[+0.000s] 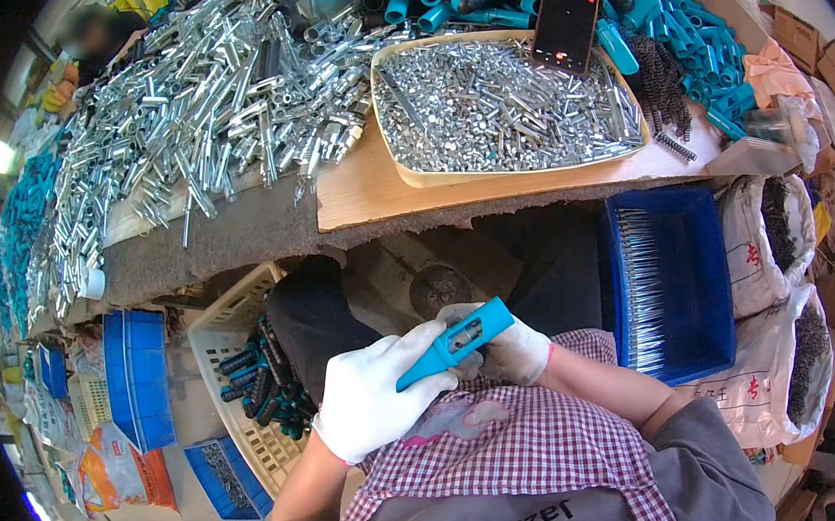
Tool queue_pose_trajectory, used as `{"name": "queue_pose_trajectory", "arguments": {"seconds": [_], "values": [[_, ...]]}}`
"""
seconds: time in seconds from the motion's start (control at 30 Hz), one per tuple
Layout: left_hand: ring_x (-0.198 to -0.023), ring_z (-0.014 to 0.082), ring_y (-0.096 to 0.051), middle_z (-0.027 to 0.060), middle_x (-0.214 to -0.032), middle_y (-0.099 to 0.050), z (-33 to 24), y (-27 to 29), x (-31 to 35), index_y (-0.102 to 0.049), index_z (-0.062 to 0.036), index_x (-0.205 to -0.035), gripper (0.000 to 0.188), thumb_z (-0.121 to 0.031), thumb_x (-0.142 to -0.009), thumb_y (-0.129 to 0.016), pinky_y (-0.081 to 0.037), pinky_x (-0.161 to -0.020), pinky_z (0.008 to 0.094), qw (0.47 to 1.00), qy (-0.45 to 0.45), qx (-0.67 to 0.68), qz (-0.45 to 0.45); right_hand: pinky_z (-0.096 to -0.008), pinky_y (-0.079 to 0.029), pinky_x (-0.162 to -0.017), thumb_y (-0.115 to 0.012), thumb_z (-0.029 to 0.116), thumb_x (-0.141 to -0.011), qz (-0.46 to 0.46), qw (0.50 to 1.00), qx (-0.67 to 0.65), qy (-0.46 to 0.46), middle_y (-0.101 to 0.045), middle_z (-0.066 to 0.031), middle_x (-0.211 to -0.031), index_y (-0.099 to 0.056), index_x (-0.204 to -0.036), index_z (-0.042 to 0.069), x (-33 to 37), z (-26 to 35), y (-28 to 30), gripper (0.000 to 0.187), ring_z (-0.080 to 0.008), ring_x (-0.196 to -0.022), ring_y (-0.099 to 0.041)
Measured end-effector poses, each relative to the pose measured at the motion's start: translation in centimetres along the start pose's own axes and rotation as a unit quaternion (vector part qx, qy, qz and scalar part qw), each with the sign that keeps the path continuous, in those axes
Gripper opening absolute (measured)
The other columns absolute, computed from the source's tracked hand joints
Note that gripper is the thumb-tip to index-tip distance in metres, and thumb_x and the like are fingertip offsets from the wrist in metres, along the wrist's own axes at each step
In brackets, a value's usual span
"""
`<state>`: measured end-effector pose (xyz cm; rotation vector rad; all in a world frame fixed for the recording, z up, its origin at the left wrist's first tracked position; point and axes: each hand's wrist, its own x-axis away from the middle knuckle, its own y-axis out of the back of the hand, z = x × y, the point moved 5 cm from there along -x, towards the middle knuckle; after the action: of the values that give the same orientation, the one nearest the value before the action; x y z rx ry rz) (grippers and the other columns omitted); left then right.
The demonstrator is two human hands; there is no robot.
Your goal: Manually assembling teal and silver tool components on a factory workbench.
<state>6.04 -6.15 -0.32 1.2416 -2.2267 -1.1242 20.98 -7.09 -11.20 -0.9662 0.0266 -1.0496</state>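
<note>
A teal plastic tool handle point(432, 363) lies slantwise across both of my gloved hands, in front of my apron. Its side has a long opening, and a grey metal part shows inside. My left hand point(375, 390), in a white glove, is closed around the narrow lower-left end. At the wider end, my right hand point(515, 352) grips from underneath and behind; the handle covers some of its fingers. Whether the right fingers pinch a further small piece, I cannot tell.
A cream tray point(519, 167) of small metal pins stands on the bench, a phone point(565, 20) on its far edge. Metal tubes point(213, 119) heap to the left, teal handles point(688, 44) far right. A blue bin point(691, 335) of rods is at my right, a cream crate point(221, 360) at my left.
</note>
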Motion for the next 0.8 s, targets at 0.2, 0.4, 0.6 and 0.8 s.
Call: {"name": "queue_pose_trajectory", "arguments": {"seconds": [0.2,0.4,0.6,0.8], "values": [[-0.082,0.0310,-0.071,0.0150,-0.097,-0.072,0.1,-0.2,0.1,-0.069,-0.0066,-0.119,0.053,-0.030,-0.073,-0.081,-0.057,-0.073,0.0367,1.000,0.005,0.019,-0.005,-0.0237,-0.043,-0.063,-0.064,0.026,-0.095,0.054,0.998,-0.024,0.031,-0.058,0.0005,-0.084,-0.059,-0.111,0.009,-0.3,-1.1,0.5,0.024,-0.0084,-0.070,-0.051],[-0.081,0.0307,-0.071,0.0149,-0.097,-0.072,-0.1,-0.4,0.1,-0.069,-0.0064,-0.119,0.052,-0.030,-0.073,-0.080,-0.057,-0.073,0.0368,1.000,-0.003,0.014,-0.011,-0.0245,-0.042,-0.064,-0.062,0.028,-0.097,0.021,0.999,-0.041,0.026,-0.054,0.0026,-0.082,-0.059,-0.112,0.012,-0.3,-1.3,0.6,0.023,-0.0080,-0.068,-0.048],[-0.079,0.0304,-0.070,0.0144,-0.095,-0.072,0.2,-0.6,-0.1,-0.069,-0.0073,-0.118,0.052,-0.030,-0.073,-0.080,-0.057,-0.070,0.0365,1.000,0.000,0.014,-0.015,-0.0243,-0.042,-0.064,-0.062,0.031,-0.098,0.061,0.993,-0.106,-0.005,-0.054,0.0035,-0.083,-0.060,-0.110,0.013,-0.3,-1.6,0.4,0.022,-0.0069,-0.068,-0.048],[-0.074,0.0293,-0.070,0.0134,-0.090,-0.072,0.1,-0.8,0.0,-0.069,-0.0087,-0.119,0.052,-0.031,-0.073,-0.080,-0.056,-0.066,0.0362,1.000,0.003,-0.014,-0.013,-0.0238,-0.042,-0.062,-0.061,0.032,-0.098,0.006,0.999,-0.032,0.000,-0.056,0.0044,-0.084,-0.060,-0.108,0.014,-0.2,-1.6,1.1,0.021,-0.0066,-0.070,-0.051]]}}
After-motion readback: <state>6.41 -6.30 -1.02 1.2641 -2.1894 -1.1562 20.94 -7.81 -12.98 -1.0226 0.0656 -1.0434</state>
